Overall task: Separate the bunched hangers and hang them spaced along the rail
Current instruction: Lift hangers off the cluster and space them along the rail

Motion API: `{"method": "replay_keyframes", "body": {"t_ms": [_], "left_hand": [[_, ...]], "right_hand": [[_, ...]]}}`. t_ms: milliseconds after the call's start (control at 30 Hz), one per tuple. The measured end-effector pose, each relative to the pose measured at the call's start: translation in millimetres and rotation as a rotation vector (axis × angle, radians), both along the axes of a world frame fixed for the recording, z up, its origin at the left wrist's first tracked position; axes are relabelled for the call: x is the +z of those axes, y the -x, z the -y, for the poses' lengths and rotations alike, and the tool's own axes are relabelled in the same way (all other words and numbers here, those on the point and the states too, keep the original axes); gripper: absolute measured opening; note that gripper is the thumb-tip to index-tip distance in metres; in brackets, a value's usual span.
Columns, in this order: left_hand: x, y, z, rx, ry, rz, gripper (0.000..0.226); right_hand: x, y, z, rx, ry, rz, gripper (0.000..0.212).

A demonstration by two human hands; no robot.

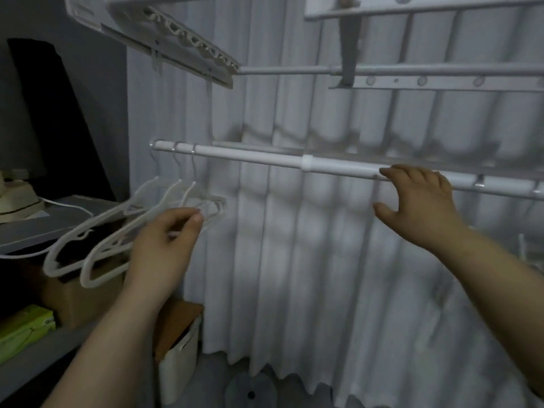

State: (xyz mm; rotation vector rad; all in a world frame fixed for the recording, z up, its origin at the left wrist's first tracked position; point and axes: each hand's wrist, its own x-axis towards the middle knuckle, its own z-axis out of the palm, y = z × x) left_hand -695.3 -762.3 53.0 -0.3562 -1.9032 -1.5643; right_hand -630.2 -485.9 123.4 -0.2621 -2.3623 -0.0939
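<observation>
Home laundry corner, drying rail (265, 159), curtain (294, 260)

I can read no words, brands or numbers on my feed. Well below and left of the rail (250, 159), a green box (23, 328) bears small dark print, too blurred for me to make out.

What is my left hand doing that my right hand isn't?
The left hand pinches the bunched white hangers; the right hand is open, fingers spread. The left hand is below the rail; the right hand reaches up against it. Both are bare.
</observation>
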Motion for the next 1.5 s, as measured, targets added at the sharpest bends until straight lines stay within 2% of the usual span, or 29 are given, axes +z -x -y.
{"method": "replay_keyframes", "body": {"t_ms": [67,167,267,333,467,633,733,900,1067,1233,1333,1500], "left_hand": [[-7,-17,-38,-0.161,0.039,0.009,0.013],[-30,-43,-104,-0.377,0.162,0.094,0.030],[-44,-75,-166,-0.542,0.217,0.248,0.017],[-44,-90,-197,-0.541,0.204,0.269,0.008],[-40,-98,-232,-0.512,0.170,0.316,0.029],[-38,-117,-253,-0.716,0.044,0.511,0.017],[-34,-127,-257,-0.854,-0.010,0.616,0.014],[-30,-129,-254,-0.858,0.021,0.620,0.017],[-29,-126,-243,-0.685,-0.017,0.513,0.026],[-21,-123,-230,-0.680,-0.112,0.463,0.028],[-16,-119,-220,-0.658,-0.188,0.439,0.028],[-10,-105,-188,-0.608,-0.243,0.416,0.029]], "right_hand": [[-3,-20,-19,-0.015,0.033,-0.001,0.056],[-12,-53,-53,-0.062,0.104,-0.007,0.052],[-28,-81,-82,-0.055,0.250,-0.050,0.047],[-39,-93,-96,0.022,0.439,-0.090,0.045],[-55,-106,-105,0.174,0.763,-0.039,0.044],[-65,-106,-101,0.259,1.194,0.035,0.060],[-67,-107,-95,0.252,1.317,0.080,0.075],[-66,-104,-91,0.245,1.346,0.137,0.077],[-68,-102,-93,0.277,1.231,0.107,0.071],[-72,-104,-100,0.280,1.098,0.070,0.070],[-67,-109,-100,0.226,0.940,0.055,0.068],[-50,-113,-87,0.032,0.459,-0.056,0.066]]}}
